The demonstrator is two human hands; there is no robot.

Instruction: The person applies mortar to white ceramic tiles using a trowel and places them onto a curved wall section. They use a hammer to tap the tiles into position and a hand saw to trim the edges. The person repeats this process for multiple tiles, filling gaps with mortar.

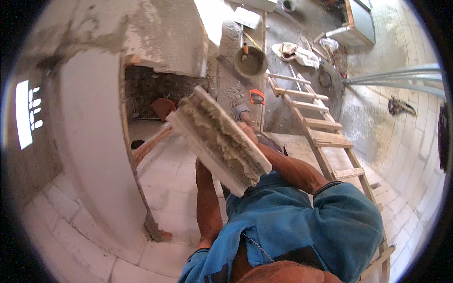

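Currently | mortar-smeared board (219,139): tilted in front of the blue shirt (283,214), wooden ladder (322,124) off to its right | right hand (248,132): at its right-hand edge, partly covered, cannot tell whether gripping | left hand: hidden behind it, grip unknowable | bucket (260,67): beyond board

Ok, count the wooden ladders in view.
1: the wooden ladder runs along the right of the person's blue top, which covers part of its lower stretch. I see no other, though one could be hidden.
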